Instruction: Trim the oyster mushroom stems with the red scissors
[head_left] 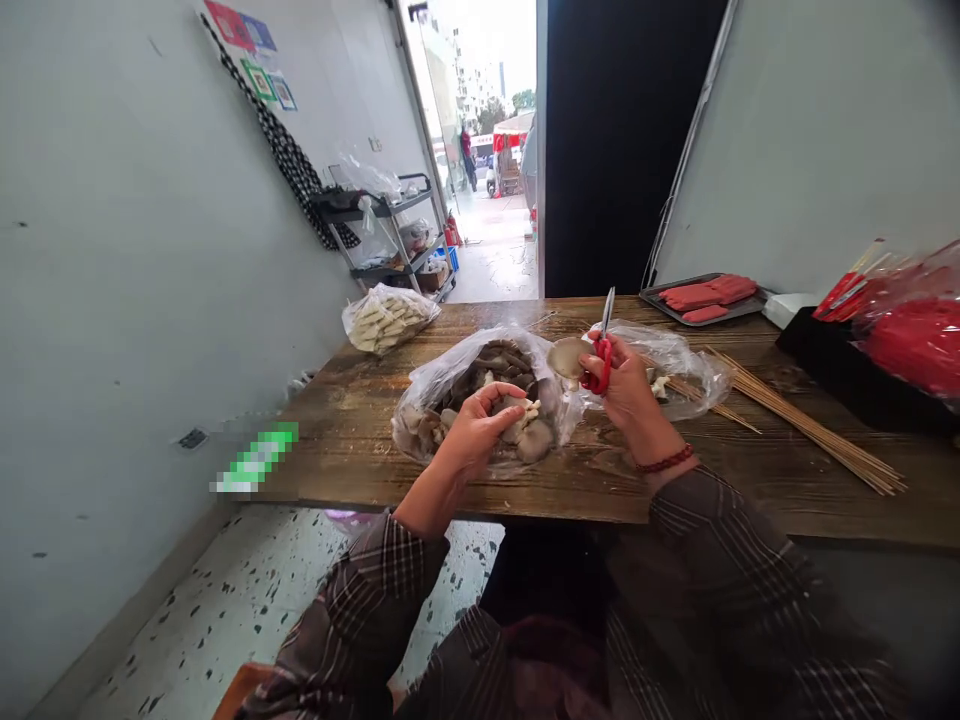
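My right hand (624, 385) is closed around red-handled scissors (598, 370), their blades pointing up. The same hand also pinches a flat grey-brown oyster mushroom (568, 357) between thumb and fingers. Over the bag's front part, my left hand (484, 425) grips a piece of oyster mushroom (529, 411) with a pale stem, between thumb and fingertips. Below and behind the hands lies an open clear plastic bag (420, 385) full of grey-brown oyster mushrooms (501, 358). A second clear bag (694, 375) with pale pieces inside lies just beyond my right hand.
Bamboo skewers (817, 425) lie on the wooden table (330, 440) at right. A tray (652, 297) of red-pink items stands at the back right, near a black box (825, 355). At back left sits a bag of pale slices (386, 320). A cart (390, 215) stands beyond the table.
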